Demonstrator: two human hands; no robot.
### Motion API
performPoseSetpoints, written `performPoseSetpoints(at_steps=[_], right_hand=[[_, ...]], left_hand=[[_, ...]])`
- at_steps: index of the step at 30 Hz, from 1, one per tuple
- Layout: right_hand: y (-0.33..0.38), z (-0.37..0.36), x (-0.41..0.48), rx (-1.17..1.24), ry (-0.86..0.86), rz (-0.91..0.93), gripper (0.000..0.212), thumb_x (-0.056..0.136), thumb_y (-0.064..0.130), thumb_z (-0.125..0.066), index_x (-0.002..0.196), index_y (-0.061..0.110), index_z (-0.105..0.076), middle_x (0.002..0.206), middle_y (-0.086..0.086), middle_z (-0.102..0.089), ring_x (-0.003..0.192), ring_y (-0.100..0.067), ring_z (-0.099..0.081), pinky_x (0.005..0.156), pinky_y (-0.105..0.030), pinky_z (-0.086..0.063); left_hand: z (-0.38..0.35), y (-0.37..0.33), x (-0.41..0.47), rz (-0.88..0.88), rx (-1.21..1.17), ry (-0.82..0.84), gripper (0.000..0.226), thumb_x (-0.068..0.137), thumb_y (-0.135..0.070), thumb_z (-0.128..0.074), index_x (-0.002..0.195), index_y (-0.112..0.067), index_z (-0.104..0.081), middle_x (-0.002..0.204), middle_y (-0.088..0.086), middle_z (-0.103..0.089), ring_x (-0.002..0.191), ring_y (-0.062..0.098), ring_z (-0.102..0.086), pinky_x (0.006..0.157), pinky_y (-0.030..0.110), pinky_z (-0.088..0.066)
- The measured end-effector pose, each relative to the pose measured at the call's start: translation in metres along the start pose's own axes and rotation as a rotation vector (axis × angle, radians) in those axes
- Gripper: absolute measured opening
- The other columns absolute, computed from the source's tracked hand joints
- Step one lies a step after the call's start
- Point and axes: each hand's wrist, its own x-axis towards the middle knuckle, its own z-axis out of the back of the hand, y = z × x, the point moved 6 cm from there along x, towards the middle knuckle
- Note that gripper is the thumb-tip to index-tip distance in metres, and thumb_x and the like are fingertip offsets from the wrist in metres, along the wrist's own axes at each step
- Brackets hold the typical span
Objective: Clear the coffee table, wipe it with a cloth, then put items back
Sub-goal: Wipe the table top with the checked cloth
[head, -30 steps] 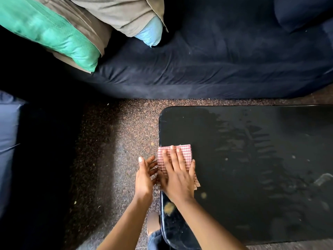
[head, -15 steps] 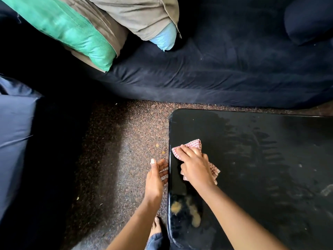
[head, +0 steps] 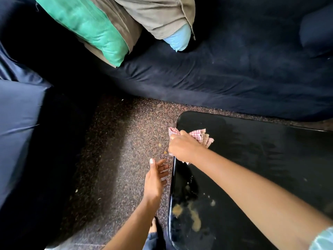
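Right hand (head: 183, 146) grips the red-and-white checked cloth (head: 199, 135), the fingers curled around it in a bunch. It is at the left edge of the black coffee table (head: 252, 159), close to the far corner, in the middle of the frame. One part of the cloth lies on the glossy top and one part hangs over the edge. Left hand (head: 155, 179) is held lower in the frame, just beside the table edge and above the speckled floor (head: 117, 159). Its fingers are spread and relaxed, the palm is turned to the table, and it holds nothing. I judge that it waits as a cup for what the cloth pushes off.

From my seat I see two risks. First, the left hand sits lower along the edge than the cloth, so crumbs swept over the edge there would miss the palm and drop on the floor, where some yellowish bits (head: 159, 145) lie already. Second, the tan smears (head: 195, 216) at the lower centre of the frame are not wiped yet. A cloth so bunched touches little surface, so it may only spread them into streaks on the glossy top.
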Motion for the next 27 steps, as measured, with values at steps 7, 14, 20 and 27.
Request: performPoseSetpoints(at_steps=[7, 14, 20, 27], right_hand=[[-0.057, -0.037, -0.05, 0.592, -0.352, -0.54, 0.041, 0.093, 0.018, -0.044, 0.126, 0.037, -0.058, 0.136, 0.013, -0.052, 0.126, -0.018, -0.04, 0.089, -0.038, -0.033], [0.0, -0.085, -0.072, 0.493, -0.362, -0.356, 0.058, 0.079, 0.026, -0.04, 0.136, 0.029, -0.05, 0.143, 0.013, -0.046, 0.127, -0.017, -0.044, 0.087, -0.039, -0.043], [-0.014, -0.137, -0.128, 0.511, -0.435, -0.74, 0.061, 0.077, 0.039, -0.039, 0.134, 0.024, -0.053, 0.141, 0.009, -0.049, 0.121, -0.02, -0.05, 0.083, -0.042, -0.044], [0.034, -0.13, -0.082, 0.355, -0.405, -0.65, 0.069, 0.095, 0.059, -0.017, 0.151, 0.019, -0.02, 0.158, 0.004, -0.015, 0.146, -0.015, -0.012, 0.114, -0.057, -0.004]], left_hand=[[0.003, -0.003, -0.001, -0.007, 0.025, -0.026, 0.062, 0.096, -0.058, -0.016, 0.122, -0.021, -0.058, 0.11, -0.001, -0.067, 0.1, 0.017, -0.063, 0.087, 0.036, -0.048], [-0.009, -0.002, -0.012, -0.024, 0.019, 0.045, 0.057, 0.097, -0.055, -0.017, 0.118, -0.021, -0.058, 0.107, -0.003, -0.067, 0.1, 0.013, -0.063, 0.074, 0.026, -0.047], [-0.011, 0.006, -0.014, -0.006, 0.02, 0.097, 0.059, 0.097, -0.056, -0.018, 0.12, -0.018, -0.058, 0.108, -0.006, -0.067, 0.102, 0.011, -0.062, 0.084, 0.029, -0.048], [-0.007, 0.011, -0.016, -0.04, 0.069, 0.134, 0.06, 0.096, -0.059, -0.019, 0.122, -0.022, -0.058, 0.109, -0.013, -0.067, 0.105, 0.005, -0.062, 0.092, 0.031, -0.046]])
